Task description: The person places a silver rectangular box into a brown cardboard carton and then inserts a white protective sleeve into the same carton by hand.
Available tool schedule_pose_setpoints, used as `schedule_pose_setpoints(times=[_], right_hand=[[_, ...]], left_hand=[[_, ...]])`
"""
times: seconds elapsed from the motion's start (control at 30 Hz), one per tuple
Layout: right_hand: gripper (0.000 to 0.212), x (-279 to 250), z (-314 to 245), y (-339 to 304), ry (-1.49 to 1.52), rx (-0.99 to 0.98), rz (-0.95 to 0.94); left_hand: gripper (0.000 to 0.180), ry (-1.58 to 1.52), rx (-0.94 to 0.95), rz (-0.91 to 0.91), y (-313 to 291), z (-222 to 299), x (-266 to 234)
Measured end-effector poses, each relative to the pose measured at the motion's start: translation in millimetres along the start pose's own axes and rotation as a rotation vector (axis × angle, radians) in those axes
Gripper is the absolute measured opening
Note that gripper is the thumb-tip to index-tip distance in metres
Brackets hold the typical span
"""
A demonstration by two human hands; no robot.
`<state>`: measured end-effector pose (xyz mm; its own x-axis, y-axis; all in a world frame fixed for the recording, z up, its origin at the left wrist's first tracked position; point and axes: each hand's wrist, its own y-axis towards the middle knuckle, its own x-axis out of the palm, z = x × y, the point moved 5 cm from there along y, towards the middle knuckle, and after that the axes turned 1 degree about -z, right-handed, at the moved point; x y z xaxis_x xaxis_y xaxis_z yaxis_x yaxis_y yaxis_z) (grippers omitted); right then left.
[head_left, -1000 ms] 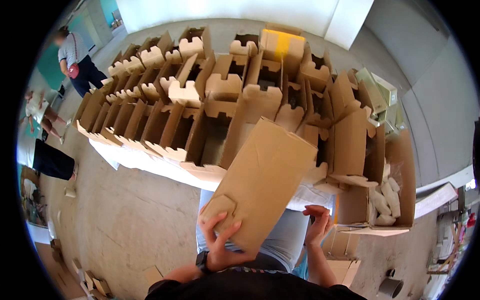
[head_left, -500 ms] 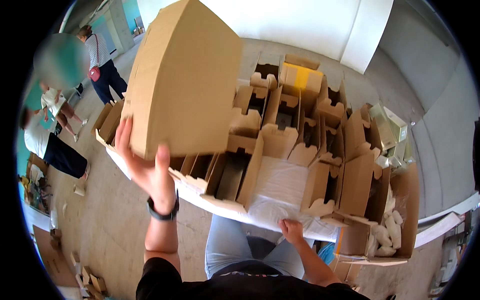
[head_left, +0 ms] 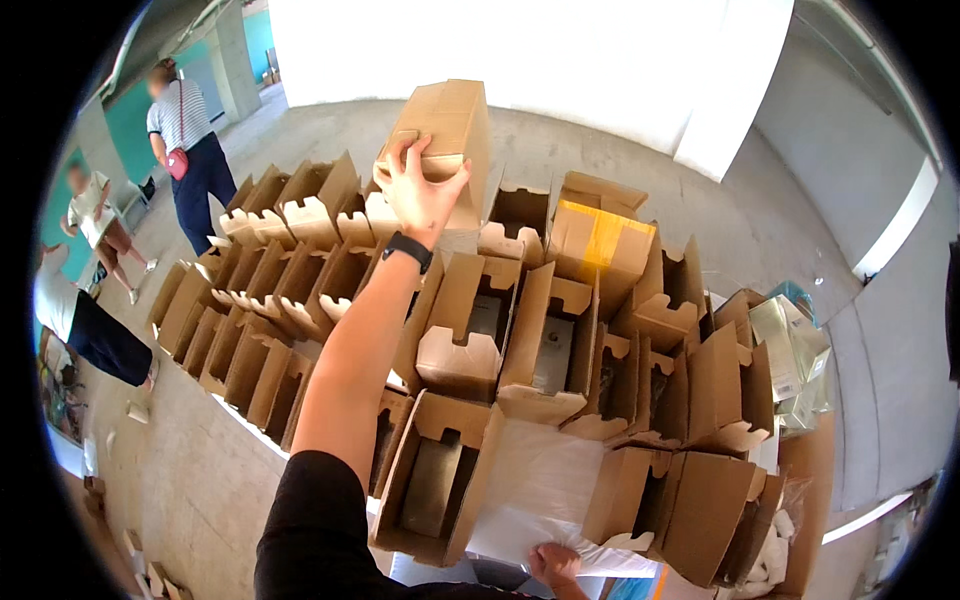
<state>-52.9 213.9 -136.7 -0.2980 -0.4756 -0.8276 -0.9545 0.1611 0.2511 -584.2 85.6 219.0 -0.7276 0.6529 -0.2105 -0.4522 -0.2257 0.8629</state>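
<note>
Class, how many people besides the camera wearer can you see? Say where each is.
3, all on the left: person in striped top, rightmost; person in brown shorts, further left; person in white top and dark trousers, lowest. Others may be hidden.

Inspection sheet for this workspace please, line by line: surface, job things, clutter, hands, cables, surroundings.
Surface: white sheet, showing in a gap among the boxes.
Job things: one cardboard box, looks closed, held at the far row; many open cardboard boxes in rows, some with contents too dark to identify.
Clutter: yellow-taped box among the rows; pale green boxes and a carton with white bundles at right.
Hands: left hand grips the closed box; right hand curled at the sheet's near edge, grip unclear.
Cables: nothing seen.
Surroundings: concrete floor, white wall, three people at left.
</note>
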Motion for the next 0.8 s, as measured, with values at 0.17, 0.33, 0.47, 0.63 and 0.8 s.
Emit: schedule_pose_setpoints(times=[0.17, 0.33, 0.47, 0.63, 0.8], right_hand=[[0.026, -13.7, -13.6, 11.7, -0.038, -0.03, -0.074], [0.027, -2.4, -2.7, 1.8, 0.02, 0.069, -0.091], [0.025, 6.0, 3.6, -4.8, -0.062, 0.122, -0.252], [0.026, -10.9, -12.1, 15.1, 0.016, -0.014, -0.077], [0.026, -12.3, -12.9, 16.3, 0.047, -0.013, -0.007]], left_hand=[[0.061, 0.037, 0.092, -0.054, -20.8, -40.9, 54.3], [0.064, -0.016, 0.079, -0.199, -41.1, -63.4, 84.7], [0.104, -0.179, -0.173, -0.915, -55.9, -101.2, 122.5], [0.071, -0.115, -0.189, -0.73, -29.6, -155.4, 109.4], [0.062, 0.247, 0.069, -0.684, -15.1, -205.1, 99.8]])
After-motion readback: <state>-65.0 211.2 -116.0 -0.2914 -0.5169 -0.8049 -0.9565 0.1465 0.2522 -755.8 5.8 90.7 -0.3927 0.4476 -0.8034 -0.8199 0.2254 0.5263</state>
